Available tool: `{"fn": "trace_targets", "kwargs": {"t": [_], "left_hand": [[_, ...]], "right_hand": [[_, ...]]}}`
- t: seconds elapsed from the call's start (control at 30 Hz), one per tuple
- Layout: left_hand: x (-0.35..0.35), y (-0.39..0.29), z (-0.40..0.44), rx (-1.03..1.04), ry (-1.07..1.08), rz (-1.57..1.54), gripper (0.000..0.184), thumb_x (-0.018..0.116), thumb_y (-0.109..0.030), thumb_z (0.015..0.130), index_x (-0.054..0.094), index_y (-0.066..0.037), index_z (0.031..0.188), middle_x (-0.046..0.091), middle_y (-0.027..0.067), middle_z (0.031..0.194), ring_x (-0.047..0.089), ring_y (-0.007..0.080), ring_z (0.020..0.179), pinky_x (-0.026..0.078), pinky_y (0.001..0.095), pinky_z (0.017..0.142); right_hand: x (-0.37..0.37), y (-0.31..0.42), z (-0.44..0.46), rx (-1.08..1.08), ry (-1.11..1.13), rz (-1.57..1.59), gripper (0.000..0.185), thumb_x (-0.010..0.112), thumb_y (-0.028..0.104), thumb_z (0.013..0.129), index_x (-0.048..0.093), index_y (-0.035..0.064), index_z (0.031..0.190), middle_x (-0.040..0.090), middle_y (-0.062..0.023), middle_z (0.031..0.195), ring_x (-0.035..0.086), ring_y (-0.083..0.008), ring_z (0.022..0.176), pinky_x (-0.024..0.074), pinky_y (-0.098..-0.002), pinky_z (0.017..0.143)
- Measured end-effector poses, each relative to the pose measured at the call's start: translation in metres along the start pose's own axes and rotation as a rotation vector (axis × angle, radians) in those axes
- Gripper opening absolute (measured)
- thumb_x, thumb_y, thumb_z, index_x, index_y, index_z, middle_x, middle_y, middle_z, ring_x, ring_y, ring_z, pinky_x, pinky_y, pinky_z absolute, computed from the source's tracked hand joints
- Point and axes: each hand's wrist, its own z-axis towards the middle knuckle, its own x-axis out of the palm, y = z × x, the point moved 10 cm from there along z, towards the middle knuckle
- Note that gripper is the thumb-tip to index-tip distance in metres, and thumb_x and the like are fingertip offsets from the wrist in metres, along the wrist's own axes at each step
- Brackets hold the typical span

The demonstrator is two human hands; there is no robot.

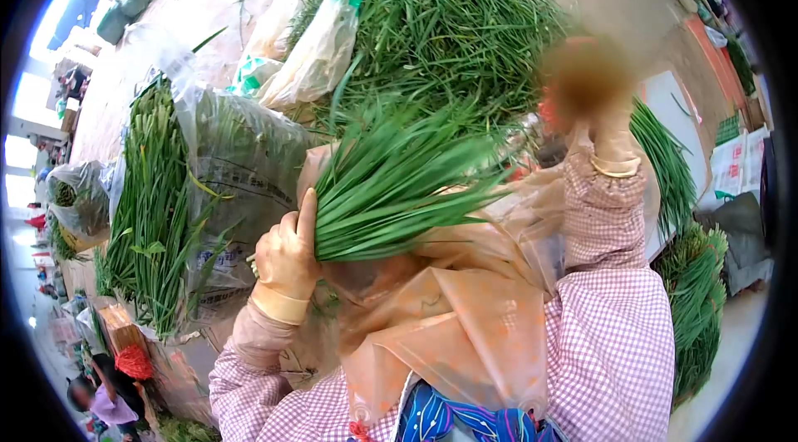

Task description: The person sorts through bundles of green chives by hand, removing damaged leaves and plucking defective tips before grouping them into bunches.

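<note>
A bunch of long green leafy stalks is gripped in my left hand, which wears a pale glove; the leaves fan out to the right over my lap. My right hand is raised at the upper right, apart from the bunch. A brown blur covers it, so its fingers and anything in them cannot be made out. An orange translucent plastic apron covers my lap below the bunch.
A large heap of loose green stalks lies ahead, beside white-and-green plastic bags. Bagged stalks stand at the left. More bundles lie at the right near a white board. Another person is at the lower left.
</note>
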Motion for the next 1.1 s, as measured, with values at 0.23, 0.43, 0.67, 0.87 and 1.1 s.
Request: {"fn": "trace_targets", "kwargs": {"t": [0.23,0.43,0.67,0.87,1.1], "left_hand": [[-0.003,-0.012,-0.003,0.017,-0.061,0.07,0.067,0.06,-0.004,0.074,0.044,-0.005,0.139,0.062,0.0123,0.099,0.063,0.0272,0.076,0.053,0.0373,0.064],[-0.002,-0.012,-0.005,0.027,-0.1,0.073,0.066,0.059,-0.005,0.075,0.045,-0.006,0.139,0.062,0.0125,0.1,0.063,0.027,0.075,0.053,0.0367,0.065],[-0.005,-0.014,-0.003,0.08,-0.125,0.106,0.063,0.061,-0.009,0.076,0.047,-0.006,0.137,0.063,0.013,0.098,0.064,0.0291,0.076,0.053,0.0383,0.066],[-0.009,-0.016,0.0,0.103,-0.114,0.106,0.063,0.061,-0.009,0.075,0.049,-0.008,0.136,0.062,0.0132,0.1,0.064,0.0287,0.08,0.053,0.0379,0.069],[-0.008,-0.016,0.0,0.101,-0.089,0.11,0.066,0.062,-0.009,0.072,0.049,-0.01,0.137,0.062,0.0136,0.104,0.064,0.0291,0.084,0.052,0.0382,0.071]], "right_hand": [[-0.022,0.017,-0.038,0.266,-0.112,0.372,0.015,0.061,0.013,0.093,0.069,0.0015,0.1,0.062,-0.0021,0.067,0.052,-0.0077,0.053,0.0402,-0.0199,0.049],[-0.004,0.047,-0.044,0.251,-0.101,0.575,0.015,0.06,0.012,0.094,0.068,0.002,0.101,0.063,-0.0021,0.069,0.053,-0.0085,0.055,0.0418,-0.0211,0.051],[0.063,0.083,-0.052,0.159,0.286,0.46,0.017,0.062,0.013,0.094,0.066,0.0,0.103,0.065,-0.0034,0.078,0.059,-0.0083,0.071,0.0486,-0.0223,0.065],[0.118,0.104,-0.06,0.046,0.503,0.411,0.014,0.064,0.008,0.091,0.065,0.0002,0.103,0.066,-0.0034,0.085,0.061,-0.0108,0.077,0.05,-0.0232,0.071],[0.173,0.061,-0.094,0.185,0.863,0.061,0.019,0.068,0.01,0.087,0.063,-0.0002,0.102,0.06,-0.0031,0.074,0.054,-0.0101,0.067,0.046,-0.0244,0.063]]}}
